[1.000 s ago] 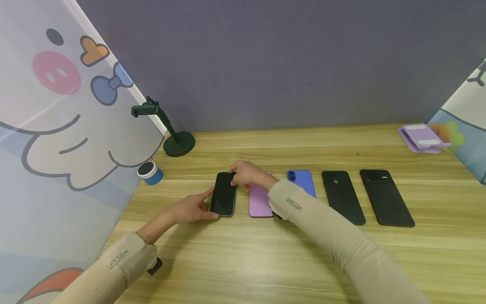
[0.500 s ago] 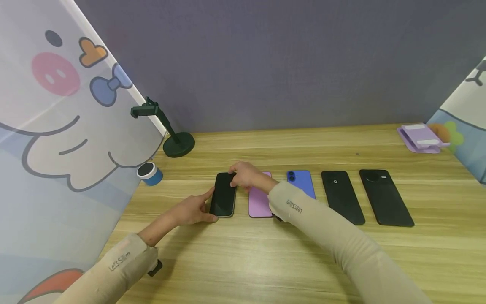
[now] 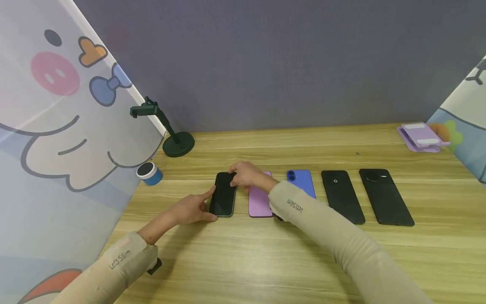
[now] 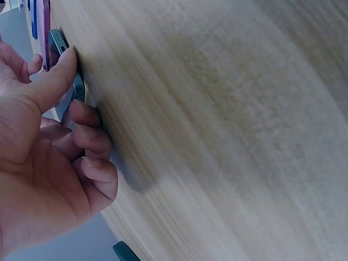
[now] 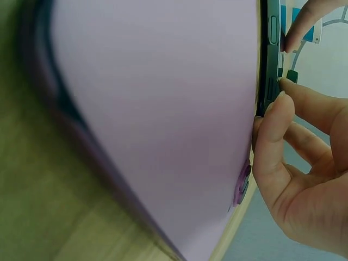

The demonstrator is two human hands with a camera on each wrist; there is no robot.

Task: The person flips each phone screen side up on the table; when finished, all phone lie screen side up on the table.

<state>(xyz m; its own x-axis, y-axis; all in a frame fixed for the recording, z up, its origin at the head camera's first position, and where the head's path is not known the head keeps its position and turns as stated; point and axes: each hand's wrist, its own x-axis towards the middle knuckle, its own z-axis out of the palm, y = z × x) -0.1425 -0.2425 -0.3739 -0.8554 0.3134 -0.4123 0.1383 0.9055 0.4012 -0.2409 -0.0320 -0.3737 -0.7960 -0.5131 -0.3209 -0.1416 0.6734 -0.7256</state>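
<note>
A dark-screened smartphone [image 3: 222, 200] lies face up on the wooden table. My left hand [image 3: 191, 210] holds it at the lower left, thumb at the bottom edge and index finger along the left side. From the upper right my right hand [image 3: 247, 174] grips the same phone, with fingers at its top and right edges. In the left wrist view, the left thumb presses the phone's end while the other fingers [image 4: 89, 136] curl below. A pink phone [image 3: 259, 202] lies face down under my right wrist, partly covered, and looms large in the right wrist view.
Right of the pink phone are a blue phone [image 3: 303, 182], a black phone [image 3: 343, 198] and another black phone [image 3: 387, 198]. A dark green stand [image 3: 178, 143] and a blue-white jar [image 3: 150, 174] stand left. A folded purple stand [image 3: 421, 137] lies far right.
</note>
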